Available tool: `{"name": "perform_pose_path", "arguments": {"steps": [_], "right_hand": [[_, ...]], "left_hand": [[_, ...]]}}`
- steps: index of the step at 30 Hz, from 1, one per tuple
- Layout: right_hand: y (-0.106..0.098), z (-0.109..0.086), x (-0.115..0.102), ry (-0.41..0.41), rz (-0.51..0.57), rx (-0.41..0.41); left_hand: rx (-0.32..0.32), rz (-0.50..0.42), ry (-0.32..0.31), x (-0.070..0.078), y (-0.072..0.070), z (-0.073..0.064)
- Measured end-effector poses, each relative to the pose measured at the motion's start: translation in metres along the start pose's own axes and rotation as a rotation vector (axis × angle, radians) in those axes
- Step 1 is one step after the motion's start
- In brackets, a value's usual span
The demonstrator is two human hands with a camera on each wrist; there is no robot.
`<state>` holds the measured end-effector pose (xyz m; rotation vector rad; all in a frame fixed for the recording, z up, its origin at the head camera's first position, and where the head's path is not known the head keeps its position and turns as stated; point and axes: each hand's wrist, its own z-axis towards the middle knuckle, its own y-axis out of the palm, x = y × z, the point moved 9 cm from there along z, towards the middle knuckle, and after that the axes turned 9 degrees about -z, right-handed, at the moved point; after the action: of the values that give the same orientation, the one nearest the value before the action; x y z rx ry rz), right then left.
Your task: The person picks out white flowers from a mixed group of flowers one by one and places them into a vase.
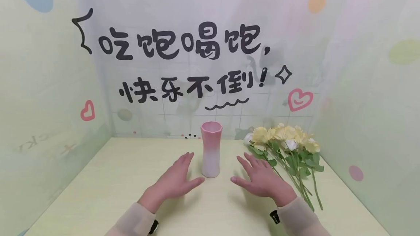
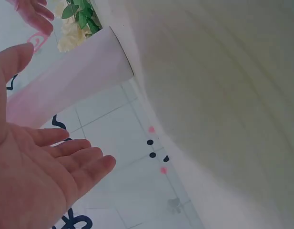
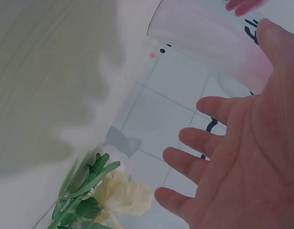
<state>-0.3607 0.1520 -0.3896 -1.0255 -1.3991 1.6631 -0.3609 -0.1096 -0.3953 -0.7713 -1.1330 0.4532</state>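
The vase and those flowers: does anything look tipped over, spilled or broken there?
Nothing stands out. The vase stands upright between the left hand and right hand, gripped by neither. The flowers lie loosely bunched on the table beside the right hand; no spill or damage shows.

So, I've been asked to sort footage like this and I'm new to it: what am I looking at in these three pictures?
No robot here: these are a person's bare left hand and right hand. The wide picture comes from a camera worn on the head; the two tilted close-ups come from cameras on the wrists. On the pale table a pink-and-white vase stands upright between the hands, and yellow and white flowers lie on the right. Neither hand holds anything.
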Motion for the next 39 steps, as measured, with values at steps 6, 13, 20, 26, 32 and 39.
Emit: {"name": "perform_pose_path", "arguments": {"steps": [6, 13, 20, 26, 32, 39], "right_hand": [[0.000, 0.000, 0.004, 0.013, 0.014, -0.010], [0.003, 0.000, 0.007, 0.033, 0.018, -0.030], [0.003, 0.003, 0.006, 0.034, 0.010, -0.035], [0.004, 0.004, 0.010, 0.032, 0.009, -0.025], [-0.005, 0.005, 0.030, 0.061, 0.022, 0.018], [-0.025, -0.002, 0.081, 0.168, 0.013, 0.044]], "left_hand": [[0.075, -0.197, -0.037, -0.003, 0.001, 0.018], [0.101, -0.330, -0.070, 0.004, 0.015, 0.041], [0.136, -0.452, -0.067, 0.005, 0.024, 0.056], [0.148, -0.456, -0.068, 0.003, 0.024, 0.060], [0.125, -0.441, -0.081, 0.000, 0.026, 0.060], [0.100, -0.417, -0.053, 0.000, 0.027, 0.064]]}}
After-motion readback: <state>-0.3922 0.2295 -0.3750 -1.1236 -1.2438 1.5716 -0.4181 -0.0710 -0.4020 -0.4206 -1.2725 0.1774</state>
